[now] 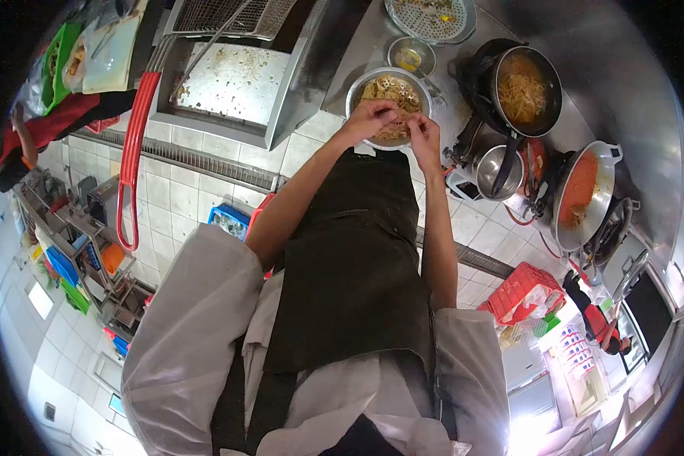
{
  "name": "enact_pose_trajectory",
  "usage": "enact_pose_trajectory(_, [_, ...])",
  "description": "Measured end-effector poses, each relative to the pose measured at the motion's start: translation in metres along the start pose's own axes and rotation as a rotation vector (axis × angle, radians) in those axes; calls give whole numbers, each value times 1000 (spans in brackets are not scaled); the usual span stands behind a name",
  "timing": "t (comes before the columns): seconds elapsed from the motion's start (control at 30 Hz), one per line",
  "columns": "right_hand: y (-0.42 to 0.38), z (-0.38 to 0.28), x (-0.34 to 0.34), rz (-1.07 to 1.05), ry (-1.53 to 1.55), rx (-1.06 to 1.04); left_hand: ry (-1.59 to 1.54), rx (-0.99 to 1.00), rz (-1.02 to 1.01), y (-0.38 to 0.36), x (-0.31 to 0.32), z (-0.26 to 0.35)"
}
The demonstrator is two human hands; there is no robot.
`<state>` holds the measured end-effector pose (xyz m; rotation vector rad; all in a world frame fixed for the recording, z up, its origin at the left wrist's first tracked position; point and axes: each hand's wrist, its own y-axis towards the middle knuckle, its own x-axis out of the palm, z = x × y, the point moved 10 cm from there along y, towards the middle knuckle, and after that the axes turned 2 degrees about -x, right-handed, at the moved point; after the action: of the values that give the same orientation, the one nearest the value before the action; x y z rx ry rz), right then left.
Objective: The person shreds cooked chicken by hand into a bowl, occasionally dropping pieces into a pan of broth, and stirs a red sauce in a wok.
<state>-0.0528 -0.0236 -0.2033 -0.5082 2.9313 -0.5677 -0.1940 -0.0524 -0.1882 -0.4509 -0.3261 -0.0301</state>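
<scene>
A round metal bowl [351, 99] holds light brown, shredded-looking food [391, 90] at the counter's edge. Over the bowl's near side, my left hand [372, 118] has its fingers drawn together in a pinch. Close beside it on the right, my right hand [424, 131] is pinched too, its fingertips almost touching the left ones. Whatever lies between the fingers is too small to make out. Just behind the bowl sits a smaller metal bowl [412, 55] with yellow liquid and a utensil.
A perforated tray [429, 19] lies at the back. On the right are a pan of noodle-like food [523, 87], an empty pot [498, 172] and a wide pan of red sauce [581, 190]. A fryer [232, 83] with red-handled baskets stands left. Two other people work at the far sides.
</scene>
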Motion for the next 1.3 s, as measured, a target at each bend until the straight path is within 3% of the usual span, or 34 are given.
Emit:
enact_pose_trajectory(0.1, [-1, -8, -3, 106, 106, 104, -18, 68, -2, -1, -4, -1])
enact_pose_trajectory(0.3, [5, 27, -11, 225, 410, 87, -70, 70, 117, -3, -18, -5])
enact_pose_trajectory(0.4, [-8, 26, 10, 170, 649, 286, -14, 44, 150, -3, -21, 0])
enact_pose_trajectory(0.5, [-14, 5, 28, 68, 606, 266, -42, 54, 106, 1, -14, 2])
enact_pose_trajectory(0.6, [-5, 18, 17, 83, 211, 145, -30, 15, 119, -1, -10, 4])
enact_pose_trajectory(0.9, [-3, 18, 5, 122, 375, 118, -127, -51, 122, 4, -16, -12])
enact_pose_trajectory(1.03, [-7, 12, 4, 50, 180, 112, -333, -173, 149, -3, -11, -4])
enact_pose_trajectory(1.13, [-10, 1, 8, 39, 53, 35, -6, 37, 90, -2, 3, 28])
enact_pose_trajectory(1.23, [-11, -11, 12, 53, -74, 2, 269, 3, 18, 0, 4, 20])
enact_pose_trajectory(1.3, [-12, -24, 14, 78, -93, -14, 252, -42, 8, 1, 1, 15])
